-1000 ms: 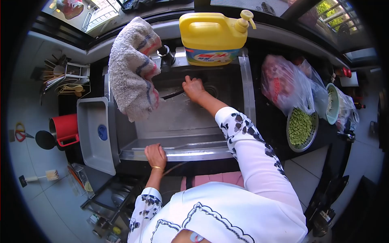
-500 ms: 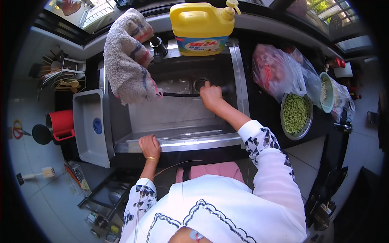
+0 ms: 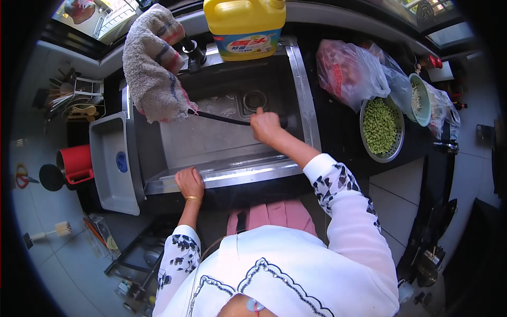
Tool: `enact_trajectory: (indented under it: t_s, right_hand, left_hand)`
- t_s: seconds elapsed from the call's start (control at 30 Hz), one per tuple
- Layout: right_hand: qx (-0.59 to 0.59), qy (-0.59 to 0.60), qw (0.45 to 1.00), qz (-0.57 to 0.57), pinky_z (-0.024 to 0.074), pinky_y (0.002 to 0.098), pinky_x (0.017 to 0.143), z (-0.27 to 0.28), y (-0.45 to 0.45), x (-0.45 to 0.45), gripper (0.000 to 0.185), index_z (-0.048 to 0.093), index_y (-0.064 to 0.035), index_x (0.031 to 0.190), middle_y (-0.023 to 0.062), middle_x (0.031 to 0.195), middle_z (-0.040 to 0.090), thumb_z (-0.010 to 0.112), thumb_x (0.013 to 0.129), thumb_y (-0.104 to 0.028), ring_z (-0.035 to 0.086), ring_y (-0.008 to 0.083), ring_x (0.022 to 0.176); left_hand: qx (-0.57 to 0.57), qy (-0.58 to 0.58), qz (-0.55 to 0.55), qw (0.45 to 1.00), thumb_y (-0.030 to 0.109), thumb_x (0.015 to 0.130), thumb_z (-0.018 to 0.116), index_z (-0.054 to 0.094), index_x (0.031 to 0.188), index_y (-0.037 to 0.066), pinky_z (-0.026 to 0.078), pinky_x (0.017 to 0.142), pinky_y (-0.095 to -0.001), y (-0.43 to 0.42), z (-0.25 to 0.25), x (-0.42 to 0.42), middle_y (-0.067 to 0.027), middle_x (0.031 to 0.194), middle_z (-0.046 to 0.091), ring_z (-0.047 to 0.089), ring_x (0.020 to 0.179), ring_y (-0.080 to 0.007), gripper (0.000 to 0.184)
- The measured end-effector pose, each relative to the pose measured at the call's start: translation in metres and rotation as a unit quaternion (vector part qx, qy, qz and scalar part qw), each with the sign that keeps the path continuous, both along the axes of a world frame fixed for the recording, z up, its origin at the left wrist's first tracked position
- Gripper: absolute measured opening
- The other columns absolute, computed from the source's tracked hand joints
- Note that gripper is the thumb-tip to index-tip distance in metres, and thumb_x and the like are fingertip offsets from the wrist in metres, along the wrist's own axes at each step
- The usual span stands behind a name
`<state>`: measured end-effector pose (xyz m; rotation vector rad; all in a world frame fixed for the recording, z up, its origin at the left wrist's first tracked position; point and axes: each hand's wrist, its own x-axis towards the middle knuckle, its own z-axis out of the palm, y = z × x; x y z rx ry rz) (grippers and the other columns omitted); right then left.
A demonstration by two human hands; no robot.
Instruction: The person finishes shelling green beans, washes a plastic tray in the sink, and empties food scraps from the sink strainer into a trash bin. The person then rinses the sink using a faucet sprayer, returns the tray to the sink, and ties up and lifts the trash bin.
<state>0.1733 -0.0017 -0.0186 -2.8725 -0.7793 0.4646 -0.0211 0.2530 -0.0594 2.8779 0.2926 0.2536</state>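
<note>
My right hand [image 3: 265, 127] is closed around the end of a black faucet hose [image 3: 219, 119], low inside the steel sink [image 3: 237, 178]. A dark end of the hose, partly hidden, pokes out to the right of my fist. The hose comes out from under a grey striped towel [image 3: 150, 68] draped over the faucet [image 3: 194, 57]. Just beyond my fist lies the round drain [image 3: 254, 100]. My left hand [image 3: 190, 183] rests on the sink's front rim, its fingers bent over the edge.
A yellow detergent jug [image 3: 245, 26] stands behind the sink. To the right are a colander of chopped green beans [image 3: 379, 128], plastic bags [image 3: 351, 76] and a pale green bowl [image 3: 420, 100]. A grey basin [image 3: 113, 166] and a red pot [image 3: 75, 164] sit at the left.
My right hand has moved toward me with the hose, showing more of the drain. The whole view has shifted slightly. My left hand stays on the rim.
</note>
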Motion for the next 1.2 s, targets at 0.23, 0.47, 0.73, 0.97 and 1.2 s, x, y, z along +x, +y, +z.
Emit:
enact_trajectory:
  t_s: [0.23, 0.47, 0.73, 0.97, 1.2]
  right_hand:
    - [0.064, 0.087, 0.993, -0.041, 0.0533, 0.0385, 0.064, -0.008, 0.018, -0.055, 0.019, 0.068, -0.0005, 0.078, 0.0226, 0.09, 0.061, 0.061, 0.064, -0.011, 0.065, 0.0327, 0.076]
    - [0.12, 0.099, 0.983, -0.099, 0.0531, 0.041, 0.064, -0.021, 0.057, -0.066, 0.017, 0.067, 0.0005, 0.077, 0.0233, 0.09, 0.061, 0.059, 0.064, -0.009, 0.065, 0.0352, 0.074]
    - [0.161, 0.088, 0.977, -0.109, 0.0531, 0.0415, 0.063, -0.035, 0.083, -0.067, 0.018, 0.064, 0.001, 0.082, 0.0229, 0.089, 0.06, 0.06, 0.066, -0.006, 0.065, 0.0357, 0.071]
    - [0.2, 0.094, 0.97, -0.098, 0.0508, 0.0451, 0.061, -0.042, 0.117, -0.083, 0.016, 0.06, -0.0019, 0.082, 0.0204, 0.087, 0.058, 0.059, 0.067, -0.007, 0.063, 0.0376, 0.07]
    - [0.255, 0.147, 0.954, -0.049, 0.0506, 0.0412, 0.061, -0.027, 0.173, -0.095, 0.024, 0.059, -0.0047, 0.086, 0.0172, 0.093, 0.057, 0.064, 0.064, -0.011, 0.063, 0.0335, 0.073]
  left_hand:
    - [-0.004, -0.006, 0.002, 1.0, 0.015, 0.083, 0.049, 0.059, 0.083, 0.005, 0.034, 0.091, -0.0417, 0.0, -0.001, 0.0, -0.0106, 0.081, 0.058, 0.053, 0.086, -0.0278, 0.014]
    - [-0.01, 0.001, 0.0, 1.0, 0.015, 0.082, 0.049, 0.059, 0.083, 0.006, 0.034, 0.09, -0.0418, 0.0, 0.0, 0.001, -0.0103, 0.081, 0.058, 0.053, 0.085, -0.0278, 0.014]
    - [-0.01, 0.005, -0.001, 1.0, 0.015, 0.082, 0.049, 0.06, 0.084, 0.006, 0.034, 0.09, -0.042, 0.0, 0.001, 0.003, -0.0101, 0.081, 0.057, 0.053, 0.085, -0.0275, 0.014]
    - [0.003, 0.01, -0.001, 1.0, 0.016, 0.082, 0.048, 0.059, 0.084, 0.006, 0.034, 0.089, -0.0418, -0.001, 0.002, 0.005, -0.0099, 0.081, 0.057, 0.053, 0.085, -0.0272, 0.015]
    - [0.002, 0.03, -0.003, 1.0, 0.022, 0.084, 0.046, 0.058, 0.086, 0.006, 0.033, 0.088, -0.043, 0.001, 0.001, 0.005, -0.0091, 0.082, 0.057, 0.052, 0.086, -0.0272, 0.019]
